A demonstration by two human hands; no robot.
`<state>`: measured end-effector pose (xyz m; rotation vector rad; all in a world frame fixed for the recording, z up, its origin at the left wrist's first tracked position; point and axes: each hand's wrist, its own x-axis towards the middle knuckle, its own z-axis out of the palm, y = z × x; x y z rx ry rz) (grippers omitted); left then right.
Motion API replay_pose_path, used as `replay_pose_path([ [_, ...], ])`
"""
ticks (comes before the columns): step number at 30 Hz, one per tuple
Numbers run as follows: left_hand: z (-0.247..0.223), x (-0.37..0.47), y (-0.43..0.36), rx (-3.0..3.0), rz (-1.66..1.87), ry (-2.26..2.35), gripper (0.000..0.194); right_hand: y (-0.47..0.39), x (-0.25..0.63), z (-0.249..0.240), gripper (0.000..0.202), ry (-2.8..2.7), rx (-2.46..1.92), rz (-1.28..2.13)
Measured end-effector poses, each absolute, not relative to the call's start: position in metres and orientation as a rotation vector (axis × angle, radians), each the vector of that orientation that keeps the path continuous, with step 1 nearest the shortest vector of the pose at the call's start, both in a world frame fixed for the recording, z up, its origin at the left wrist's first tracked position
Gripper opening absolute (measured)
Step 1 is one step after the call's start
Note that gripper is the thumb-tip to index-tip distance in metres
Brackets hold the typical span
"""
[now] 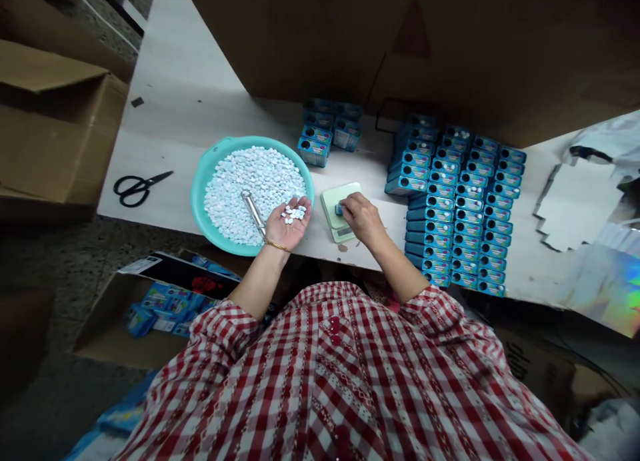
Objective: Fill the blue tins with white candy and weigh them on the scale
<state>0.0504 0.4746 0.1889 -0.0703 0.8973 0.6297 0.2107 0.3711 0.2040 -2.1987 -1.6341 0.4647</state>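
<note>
The left hand (289,222) lies palm up and open at the near rim of a teal basin (200,181), cupping a small heap of white tablets (294,213); its fingers are apart and clamped on nothing. The basin sits near the surface's (180,101) near edge, heaped with the same tablets, and a metal scoop (253,211) lies in them just beside the left wrist. The right hand (361,216) rests on a small pale green scale (336,211) at the near edge, its fingertips pinched together over a little blue box (339,209) on the pan; whether they grip it cannot be told. The tablets look light, hard and smooth, likely to roll and spill from a tilted palm, so a level cupped hand or the scoop suits them. The box looks like thin card, light and easily crushed, best taken by its sides. Rows of blue boxes (457,211) stand stacked toward the right, a smaller cluster (327,131) lies behind the basin, and scissors (136,188) lie at the left edge.
</note>
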Motion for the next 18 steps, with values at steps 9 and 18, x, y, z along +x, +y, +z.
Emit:
replay_pose_path([
  [9,0.196,0.044,0.469,-0.069,0.609,0.932,0.028,0.356,0.216,0.196,0.026,-1.537,-2.087,0.363],
  [18,0.2,0.023,0.443,-0.007,0.568,1.014,0.033,0.369,0.099,0.223,0.027,-2.132,-1.886,0.458],
])
